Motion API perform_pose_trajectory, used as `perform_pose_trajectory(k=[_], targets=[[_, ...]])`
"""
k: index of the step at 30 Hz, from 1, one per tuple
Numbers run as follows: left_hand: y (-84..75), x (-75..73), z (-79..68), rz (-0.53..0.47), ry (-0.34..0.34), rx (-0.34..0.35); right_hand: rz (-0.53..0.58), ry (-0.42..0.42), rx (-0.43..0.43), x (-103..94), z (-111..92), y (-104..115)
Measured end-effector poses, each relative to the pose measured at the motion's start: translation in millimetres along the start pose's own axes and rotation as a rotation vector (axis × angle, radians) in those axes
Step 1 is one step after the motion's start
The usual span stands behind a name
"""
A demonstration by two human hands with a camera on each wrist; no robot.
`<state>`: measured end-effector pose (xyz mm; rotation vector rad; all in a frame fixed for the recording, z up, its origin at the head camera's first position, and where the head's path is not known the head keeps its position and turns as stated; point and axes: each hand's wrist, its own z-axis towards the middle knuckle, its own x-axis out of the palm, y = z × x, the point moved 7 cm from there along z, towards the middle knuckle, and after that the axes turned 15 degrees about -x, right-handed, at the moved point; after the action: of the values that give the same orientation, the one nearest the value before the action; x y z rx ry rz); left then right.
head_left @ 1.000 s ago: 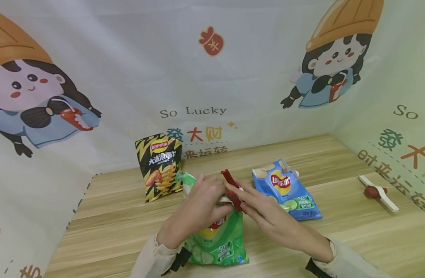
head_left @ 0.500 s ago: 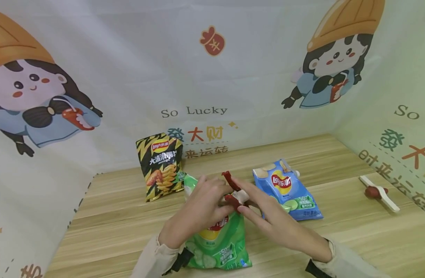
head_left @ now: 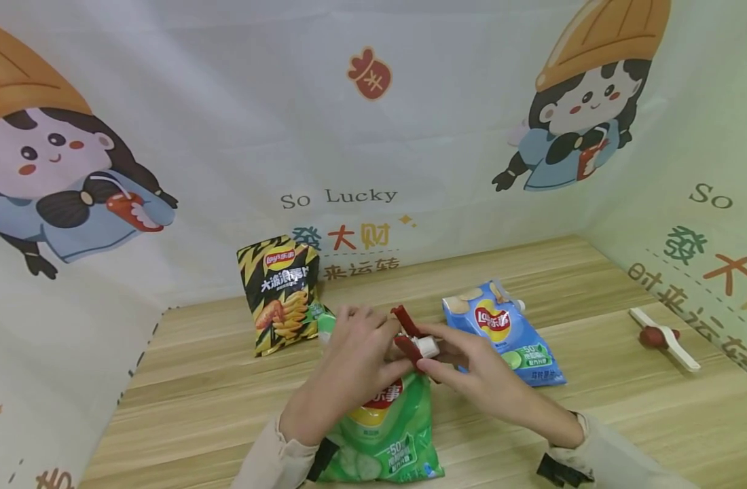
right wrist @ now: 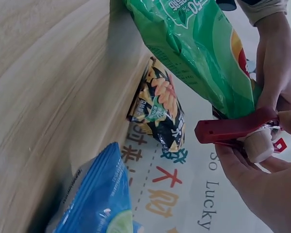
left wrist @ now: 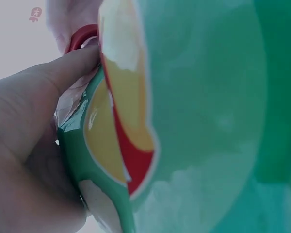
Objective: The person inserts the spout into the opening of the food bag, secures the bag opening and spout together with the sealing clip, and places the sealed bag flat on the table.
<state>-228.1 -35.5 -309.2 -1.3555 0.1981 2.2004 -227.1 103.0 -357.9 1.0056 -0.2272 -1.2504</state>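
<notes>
A green bag of potato chips (head_left: 386,441) stands in front of me, its upper part gathered in my left hand (head_left: 355,367). The left wrist view is mostly filled by this bag (left wrist: 203,97), with the thumb (left wrist: 72,68) pressing near its top. My right hand (head_left: 486,384) holds a red bag clip (head_left: 408,350) with a white cap (head_left: 427,347) at the bag's top edge. In the right wrist view, the clip's red bar (right wrist: 233,127) runs across the bag's top, between the right thumb and fingers. The left fingers' far side is hidden.
Behind on the left stands a black and yellow chip bag (head_left: 280,295). A blue chip bag (head_left: 502,333) leans at the right, a white cap (head_left: 520,305) at its top. Farther right lies a white strip clip with a red round part (head_left: 659,337). Printed cloth walls (head_left: 447,136) enclose the table.
My right fingers have gone from lying straight over the clip to curling around it. The clip has turned, its two red arms look farther apart, and its white cap shows now.
</notes>
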Motion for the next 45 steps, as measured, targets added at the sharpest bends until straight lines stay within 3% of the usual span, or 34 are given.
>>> perform_pose_trajectory(k=[9, 17, 25, 30, 34, 38, 42, 45], targets=[[0.5, 1.2, -0.8, -0.202, 0.191, -0.021, 0.061, -0.027, 0.009, 2.6, -1, -3], [-2.5, -6.8, -1.9, -0.286, 0.173, 0.016, 0.015, -0.012, -0.021, 4.0, -1, -4], [-6.3, -11.6, 1.2, -0.277, 0.077, 0.025, -0.007, -0.054, -0.041, -3.0, 0, -1], [3.1, -17.5, 2.7, -0.218, 0.035, -0.025, -0.016, -0.074, -0.047, -5.8, 0, 2], [11.6, -18.6, 1.3, -0.195, 0.086, -0.04, -0.014, -0.075, -0.051, -5.3, 0, 3], [7.8, -12.2, 1.1, -0.204, 0.157, -0.019, -0.012, -0.065, -0.056, -4.6, 1, 4], [5.6, -5.9, -0.6, -0.268, 0.224, -0.074, -0.01, -0.051, -0.063, -4.1, 1, 5], [7.0, -5.7, -1.9, -0.305, 0.235, -0.119, -0.037, -0.028, -0.102, -3.1, 2, 9]])
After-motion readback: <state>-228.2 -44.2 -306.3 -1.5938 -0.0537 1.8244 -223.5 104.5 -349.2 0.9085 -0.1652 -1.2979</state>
